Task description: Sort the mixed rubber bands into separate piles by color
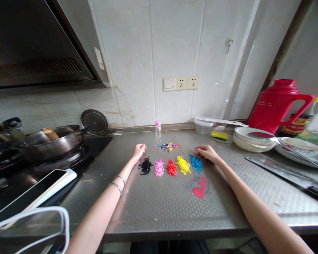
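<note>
My left hand rests on the metal counter with its fingers drawn together, left of the rubber band piles; whether anything small is in it I cannot make out. Nearest to it lies a pile of black rubber bands. To the right follow piles of pink bands, red bands, yellow bands and blue bands. Behind them lies a small heap of mixed-colour bands. My right hand lies just beyond the blue pile, fingers loosely stretched and apart, with nothing visible in them.
A small clear bottle with a pink cap stands by the wall. Bowls, a cleaver and a red thermos are on the right. Left are the stove with a pan and a phone. A torn red sticker marks the counter.
</note>
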Available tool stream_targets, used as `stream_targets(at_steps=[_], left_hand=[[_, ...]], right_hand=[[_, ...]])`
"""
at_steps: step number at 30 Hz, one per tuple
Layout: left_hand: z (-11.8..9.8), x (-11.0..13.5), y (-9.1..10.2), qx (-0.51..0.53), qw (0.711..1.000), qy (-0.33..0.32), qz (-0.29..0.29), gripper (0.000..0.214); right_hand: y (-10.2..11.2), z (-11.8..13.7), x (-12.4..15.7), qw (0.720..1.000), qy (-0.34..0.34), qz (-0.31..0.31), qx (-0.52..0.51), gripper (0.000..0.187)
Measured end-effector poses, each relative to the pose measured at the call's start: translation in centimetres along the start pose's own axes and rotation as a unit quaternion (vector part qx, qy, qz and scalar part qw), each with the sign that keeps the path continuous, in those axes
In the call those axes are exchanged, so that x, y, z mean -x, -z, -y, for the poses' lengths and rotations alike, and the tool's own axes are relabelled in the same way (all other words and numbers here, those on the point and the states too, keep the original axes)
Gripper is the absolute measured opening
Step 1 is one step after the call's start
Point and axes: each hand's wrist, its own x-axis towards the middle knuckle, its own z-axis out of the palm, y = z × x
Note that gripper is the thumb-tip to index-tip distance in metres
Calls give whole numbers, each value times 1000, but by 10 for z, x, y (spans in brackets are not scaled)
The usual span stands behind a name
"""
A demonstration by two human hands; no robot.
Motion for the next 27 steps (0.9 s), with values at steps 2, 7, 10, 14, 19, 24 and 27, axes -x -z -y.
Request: stream_targets(at_steps=[2, 7, 10, 14, 19, 24, 27], left_hand=[[1, 0, 0, -6, 1000, -4, -3, 31], [1, 2, 0, -7, 1000, -8, -4, 30], [0, 2, 0, -7, 1000, -9, -1, 30], [-1, 4, 1, -1, 1000, -10, 1, 29], [-3, 5, 1, -4, 1000, -8, 7, 28], [-4, 6, 1, -9, 1000, -9, 9, 28], [-5, 7, 2, -13, 1000, -10, 8, 28]], right_hand=[[-1, 5, -4, 1000, 6, -1, -12, 40], [-11, 39, -18, 994, 83, 34, 57, 30], [-23, 66, -25, 978, 146, 54, 135, 24], [-46, 93, -29, 953, 175, 76, 234, 25], [-74, 103, -31, 921, 136, 97, 352, 28], [-82, 105, -31, 911, 114, 95, 385, 30], [-81, 107, -31, 909, 109, 90, 393, 28]])
